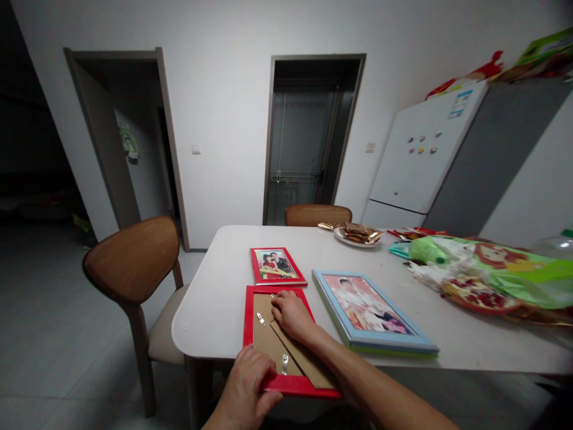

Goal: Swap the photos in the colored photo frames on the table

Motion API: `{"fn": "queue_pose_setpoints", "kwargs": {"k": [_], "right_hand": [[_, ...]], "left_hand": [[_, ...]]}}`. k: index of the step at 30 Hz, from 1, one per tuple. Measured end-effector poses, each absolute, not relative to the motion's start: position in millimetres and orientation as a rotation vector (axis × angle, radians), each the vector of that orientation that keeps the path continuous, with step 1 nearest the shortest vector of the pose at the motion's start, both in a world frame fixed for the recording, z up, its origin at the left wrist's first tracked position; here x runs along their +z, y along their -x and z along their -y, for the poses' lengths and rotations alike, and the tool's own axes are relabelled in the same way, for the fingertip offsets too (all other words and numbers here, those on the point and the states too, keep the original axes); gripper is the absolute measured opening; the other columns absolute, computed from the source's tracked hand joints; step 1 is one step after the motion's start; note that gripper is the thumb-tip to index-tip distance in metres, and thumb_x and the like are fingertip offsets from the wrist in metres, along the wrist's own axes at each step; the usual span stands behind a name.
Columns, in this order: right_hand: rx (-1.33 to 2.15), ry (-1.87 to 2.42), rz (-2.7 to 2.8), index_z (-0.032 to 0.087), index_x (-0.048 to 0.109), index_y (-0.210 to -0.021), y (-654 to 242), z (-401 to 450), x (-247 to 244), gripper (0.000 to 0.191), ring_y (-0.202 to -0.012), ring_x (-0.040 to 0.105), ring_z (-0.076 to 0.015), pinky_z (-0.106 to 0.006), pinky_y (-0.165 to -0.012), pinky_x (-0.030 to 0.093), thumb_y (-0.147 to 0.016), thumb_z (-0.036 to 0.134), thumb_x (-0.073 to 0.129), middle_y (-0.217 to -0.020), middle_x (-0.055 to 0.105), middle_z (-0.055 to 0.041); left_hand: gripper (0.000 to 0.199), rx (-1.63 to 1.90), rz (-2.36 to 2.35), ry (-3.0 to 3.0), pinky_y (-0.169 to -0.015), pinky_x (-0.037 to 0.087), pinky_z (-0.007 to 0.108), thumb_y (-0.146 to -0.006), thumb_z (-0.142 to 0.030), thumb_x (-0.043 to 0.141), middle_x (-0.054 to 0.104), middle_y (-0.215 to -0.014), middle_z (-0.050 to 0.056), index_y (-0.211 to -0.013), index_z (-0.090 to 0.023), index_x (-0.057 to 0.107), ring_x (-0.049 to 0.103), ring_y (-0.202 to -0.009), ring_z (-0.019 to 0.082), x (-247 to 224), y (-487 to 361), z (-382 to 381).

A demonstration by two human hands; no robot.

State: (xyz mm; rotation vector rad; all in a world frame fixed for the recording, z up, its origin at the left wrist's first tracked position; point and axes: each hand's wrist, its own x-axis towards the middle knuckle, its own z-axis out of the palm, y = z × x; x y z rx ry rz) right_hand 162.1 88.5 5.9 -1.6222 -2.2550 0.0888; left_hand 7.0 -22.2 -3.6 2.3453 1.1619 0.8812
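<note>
A red picture frame (249,307) lies face down at the near table edge, part of it sticking out past the edge. Its brown backing board (264,340) faces up, with a flat stand leg (298,352) and small metal tabs (285,364). My left hand (250,382) is closed on the frame's near left corner, thumb by the bottom edge. Curled fingers of my right hand (293,313) press at the far side of the backing, beside a metal tab; that hand covers the frame's far right part. What lies under those fingertips is hidden.
Beyond it lies another red frame (298,280) with a photo of two people. Blue and green frames (331,298) are stacked at right. Farther off are a plate (349,240) of wrapped snacks, green bags (505,269) and cut pomegranate (478,292). A wooden chair (138,263) stands left.
</note>
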Motion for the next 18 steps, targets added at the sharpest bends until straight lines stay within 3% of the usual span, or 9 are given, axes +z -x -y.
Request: {"fn": "queue_pose_setpoints", "kwargs": {"k": [6, 12, 18], "right_hand": [[0.105, 1.517, 2.295, 0.016, 0.063, -0.081, -168, -69, 7, 0.027, -0.091, 0.045, -0.0188, -0.028, -0.078, 0.031, -0.08, 0.032, 0.041, -0.094, 0.055, -0.0085], [0.147, 1.547, 2.31, 0.02, 0.058, -0.099, -179, -37, 12, 0.038, -0.09, 0.045, -0.0205, -0.028, -0.077, 0.032, -0.07, 0.044, 0.052, -0.097, 0.053, -0.008], [0.195, 1.543, 2.32, 0.018, 0.06, -0.092, -180, -34, 15, 0.025, -0.085, 0.047, -0.0185, -0.026, -0.074, 0.033, -0.072, 0.03, 0.049, -0.091, 0.054, -0.0078]], "left_hand": [[0.013, 0.899, -1.143, -2.329, -0.088, 0.034, 0.042, -0.065, -0.018, 0.061, 0.059, -0.078, 0.002, -0.075, -0.02, 0.053, 0.053, -0.076, 0.019, -6, -6, 20], [0.016, 0.879, -1.154, -2.32, -0.088, 0.034, 0.041, -0.061, -0.014, 0.062, 0.059, -0.077, 0.001, -0.074, -0.019, 0.053, 0.053, -0.076, 0.018, -3, -8, 17], [0.015, 0.856, -1.178, -2.329, -0.086, 0.036, 0.04, -0.063, -0.012, 0.061, 0.059, -0.08, 0.003, -0.074, -0.018, 0.053, 0.053, -0.078, 0.019, 1, -11, 19]]}}
